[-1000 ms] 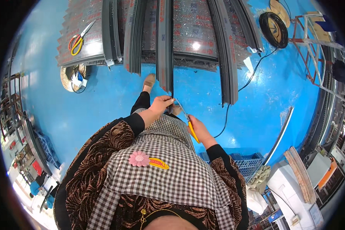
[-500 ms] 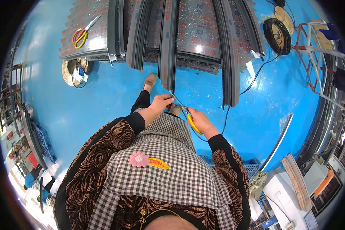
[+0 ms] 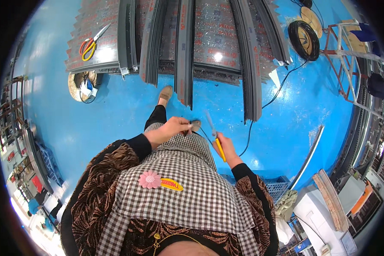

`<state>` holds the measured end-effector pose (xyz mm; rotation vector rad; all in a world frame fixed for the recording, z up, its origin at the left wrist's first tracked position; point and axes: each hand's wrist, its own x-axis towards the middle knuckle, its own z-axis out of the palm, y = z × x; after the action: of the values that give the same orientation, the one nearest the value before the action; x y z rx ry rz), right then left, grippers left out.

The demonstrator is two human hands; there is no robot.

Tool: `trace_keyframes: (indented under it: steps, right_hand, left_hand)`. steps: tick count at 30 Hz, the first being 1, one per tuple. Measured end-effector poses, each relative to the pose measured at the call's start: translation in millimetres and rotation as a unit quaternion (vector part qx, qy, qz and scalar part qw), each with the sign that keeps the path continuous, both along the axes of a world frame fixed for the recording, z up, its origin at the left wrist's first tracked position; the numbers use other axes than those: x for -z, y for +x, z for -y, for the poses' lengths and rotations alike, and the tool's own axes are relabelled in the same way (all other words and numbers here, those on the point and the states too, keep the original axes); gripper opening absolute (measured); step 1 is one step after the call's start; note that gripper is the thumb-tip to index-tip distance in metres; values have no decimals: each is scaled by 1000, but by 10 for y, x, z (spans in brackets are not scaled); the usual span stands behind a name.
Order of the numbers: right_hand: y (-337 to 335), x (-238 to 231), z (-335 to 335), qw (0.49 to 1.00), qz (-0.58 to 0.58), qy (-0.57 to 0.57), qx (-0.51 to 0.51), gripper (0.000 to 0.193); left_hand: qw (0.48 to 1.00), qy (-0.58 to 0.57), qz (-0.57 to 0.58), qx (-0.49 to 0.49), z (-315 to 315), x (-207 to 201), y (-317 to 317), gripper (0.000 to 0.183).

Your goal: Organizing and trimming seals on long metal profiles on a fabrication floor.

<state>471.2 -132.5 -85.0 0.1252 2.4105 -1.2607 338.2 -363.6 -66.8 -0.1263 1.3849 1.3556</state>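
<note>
My right hand (image 3: 227, 149) is closed round yellow-handled scissors (image 3: 221, 147); their blades point away from me and are blurred. My left hand (image 3: 174, 128), in front of the checked apron, has thumb and fingers pinched on a thin black cord (image 3: 205, 135). The cord runs on behind the right hand and up along the floor to a black coil (image 3: 304, 40). Just beyond both hands, the cut end of a long dark grey profile (image 3: 184, 91) juts toward me. A second profile (image 3: 252, 102) sticks out to the right of it.
Film-covered dark sheets (image 3: 217, 42) carry several profiles. Red-and-yellow-handled scissors (image 3: 88, 48) lie on the left part. Below them a round container (image 3: 77, 87) stands on the blue floor. A metal frame (image 3: 345, 64) is at right, a blue crate (image 3: 276, 187) near my right elbow.
Both hands have drawn back from the profile's end. The scissors have come away from the left hand to the right, and the left hand has moved slightly left and toward me.
</note>
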Motion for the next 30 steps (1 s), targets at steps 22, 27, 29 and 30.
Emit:
trace_keyframes:
  steps: [22, 27, 29, 30]
  right_hand:
    - [-2993, -247, 656, 916, -150, 287, 235, 39]
    - [-2614, -208, 354, 881, -202, 329, 272, 37]
    - [-2619, -234, 306, 875, -187, 343, 285, 37]
    - [-2630, -244, 286, 871, -172, 351, 297, 38]
  left_hand:
    - [983, 176, 49, 3, 352, -903, -1499, 15]
    - [982, 179, 65, 9, 397, -976, -1845, 14]
    - [981, 180, 74, 10, 394, -955, -1911, 15]
    - [981, 176, 81, 8, 397, -944, -1934, 15]
